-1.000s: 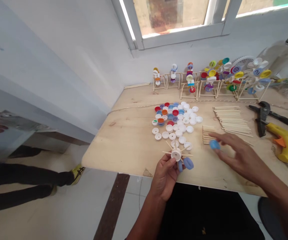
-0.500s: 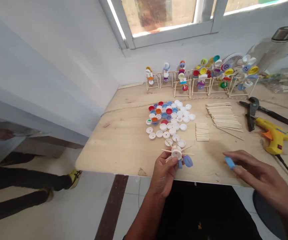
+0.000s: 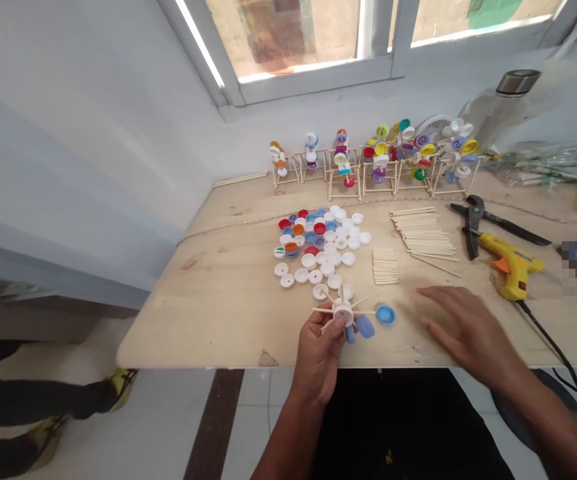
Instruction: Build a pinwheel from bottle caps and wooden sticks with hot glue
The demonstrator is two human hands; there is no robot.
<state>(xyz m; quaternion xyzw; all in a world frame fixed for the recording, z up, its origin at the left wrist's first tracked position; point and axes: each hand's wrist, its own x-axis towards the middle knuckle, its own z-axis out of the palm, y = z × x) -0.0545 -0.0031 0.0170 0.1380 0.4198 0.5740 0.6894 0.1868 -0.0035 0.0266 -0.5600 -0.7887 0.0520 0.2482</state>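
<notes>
My left hand (image 3: 318, 347) pinches a small bottle-cap wheel (image 3: 343, 315) with a white cap as its hub and thin wooden sticks radiating from it. Two periwinkle caps (image 3: 365, 326) sit on its lower sticks. A bright blue cap (image 3: 385, 315) is at the tip of the stick that points right. My right hand (image 3: 468, 333) hovers over the table to the right of that cap, fingers apart, holding nothing; its fingertips are slightly blurred. Loose white, red, blue and orange bottle caps (image 3: 309, 261) lie just beyond the wheel.
Short sticks (image 3: 385, 267) and longer sticks (image 3: 423, 230) lie in rows. At right are a yellow glue gun (image 3: 511, 263) with its cord and black-handled pliers (image 3: 474, 223). Finished cap wheels on stick frames (image 3: 381, 167) line the wall. Another person's legs (image 3: 43, 400) show at left.
The bright blue cap has gone from my right hand to the stick's tip on the wheel. My right hand has let go and opened. The view has shifted slightly right.
</notes>
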